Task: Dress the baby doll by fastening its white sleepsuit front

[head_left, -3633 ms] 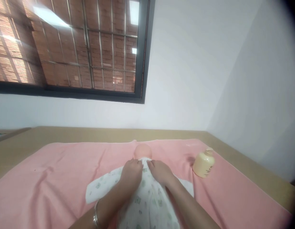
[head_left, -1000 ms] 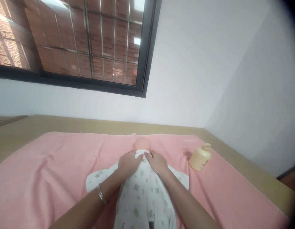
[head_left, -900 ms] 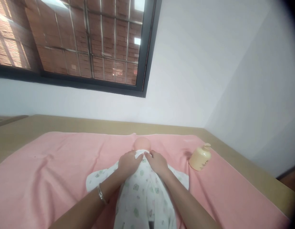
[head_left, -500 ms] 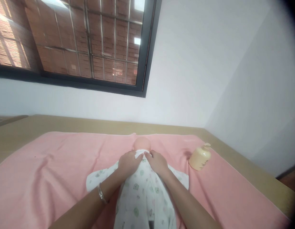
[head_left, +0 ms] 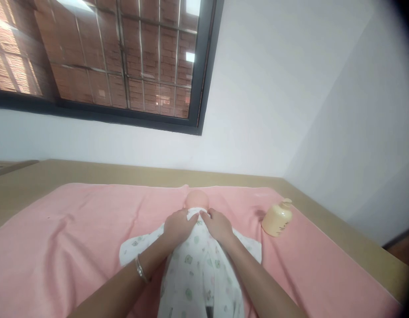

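Observation:
A baby doll lies on a pink blanket (head_left: pixel 101 212), and the rounded top of its head (head_left: pixel 197 198) points away from me. It has on a white baby gown (head_left: pixel 198 265) with small green and grey prints, the sleeves spread to both sides. My left hand (head_left: pixel 178 226) is closed on the gown at the left of the neckline, a silver bracelet (head_left: pixel 141 269) on that wrist. Opposite it, my right hand (head_left: pixel 218 224) is closed on the right of the neckline. Both thumbs rest on the collar, tips close together; most other fingers are hidden.
A cream pump bottle (head_left: pixel 277 218) stands on the blanket to the right, beyond the right sleeve. Under the blanket is a light wooden tabletop (head_left: pixel 158 174), its far edge against a white wall (head_left: pixel 257 110). A dark-framed window (head_left: pixel 198 106) with bars is above.

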`<state>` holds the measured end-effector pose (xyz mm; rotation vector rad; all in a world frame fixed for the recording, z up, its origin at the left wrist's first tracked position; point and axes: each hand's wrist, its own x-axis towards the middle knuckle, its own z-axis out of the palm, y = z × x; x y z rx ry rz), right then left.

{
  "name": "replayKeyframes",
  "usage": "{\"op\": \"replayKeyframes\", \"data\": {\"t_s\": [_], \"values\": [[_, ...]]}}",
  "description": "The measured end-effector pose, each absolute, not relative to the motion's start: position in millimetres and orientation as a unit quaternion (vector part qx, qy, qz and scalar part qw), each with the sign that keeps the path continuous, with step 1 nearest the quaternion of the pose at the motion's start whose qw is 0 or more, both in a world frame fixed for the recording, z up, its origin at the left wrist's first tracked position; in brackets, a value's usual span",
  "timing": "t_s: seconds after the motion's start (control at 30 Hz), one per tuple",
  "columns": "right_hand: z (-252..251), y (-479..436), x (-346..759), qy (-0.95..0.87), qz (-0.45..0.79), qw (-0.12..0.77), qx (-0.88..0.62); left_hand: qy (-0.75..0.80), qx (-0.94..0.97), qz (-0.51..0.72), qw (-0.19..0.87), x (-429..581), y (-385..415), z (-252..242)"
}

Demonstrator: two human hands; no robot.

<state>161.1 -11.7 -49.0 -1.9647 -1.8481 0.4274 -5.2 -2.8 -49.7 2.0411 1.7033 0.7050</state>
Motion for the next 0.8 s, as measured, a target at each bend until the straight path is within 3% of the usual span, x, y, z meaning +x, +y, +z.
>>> {"op": "replayKeyframes", "data": {"t_s": [0.8], "values": [[-54.0,-8.5,162.3,-0.663,0.151,0.216,-0.7,0.61,0.721,0.259,0.203,-4.5,-2.4,-51.1]]}}
